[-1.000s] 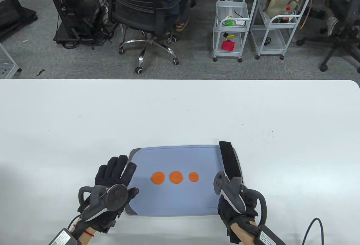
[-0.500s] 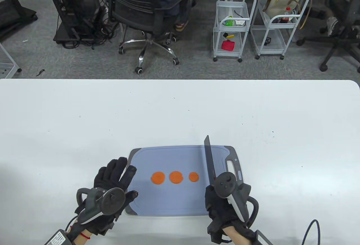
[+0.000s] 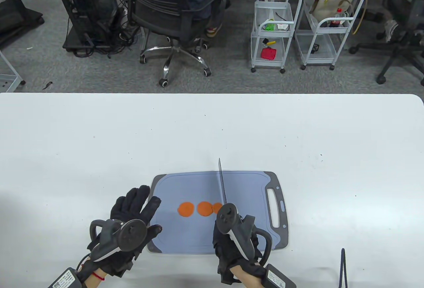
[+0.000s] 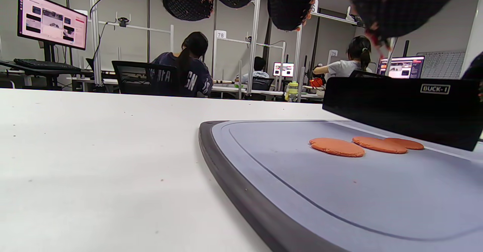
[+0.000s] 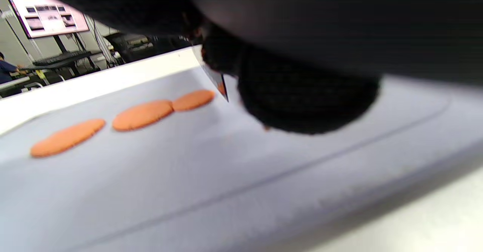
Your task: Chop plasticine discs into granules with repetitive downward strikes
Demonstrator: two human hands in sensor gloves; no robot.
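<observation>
Since a second ago: right hand (image 3: 237,241) swung in leftward from the board's handle side, cleaver (image 3: 222,185) turned from flat-lying to edge-down and carried across to the row of discs. Now standing on edge over the cutting board (image 3: 185,238), blade running front to back from the grip toward the far rim, crosswise to the row. Three orange plasticine discs: left disc (image 3: 185,209), middle disc (image 3: 204,208), right disc (image 3: 217,207), all whole, lined up left to right near the board's middle, the middle and right ones touching or nearly so. Blade right at the right disc's far side, partly hiding it in the table view; in the left wrist view, cutting edge seen just above or barely at the discs, contact impossible to confirm. Right grip wrapped closed around the cleaver handle, handle itself hidden under glove and tracker. Left hand (image 3: 131,215) spread flat with fingers open, holding nothing, resting over the board's near-left corner on the desk (image 3: 99,142), well apart from the blade. Right hand clearly nearer the work; probably the first strike straight down onto the right disc, then stepping leftward along the row.
</observation>
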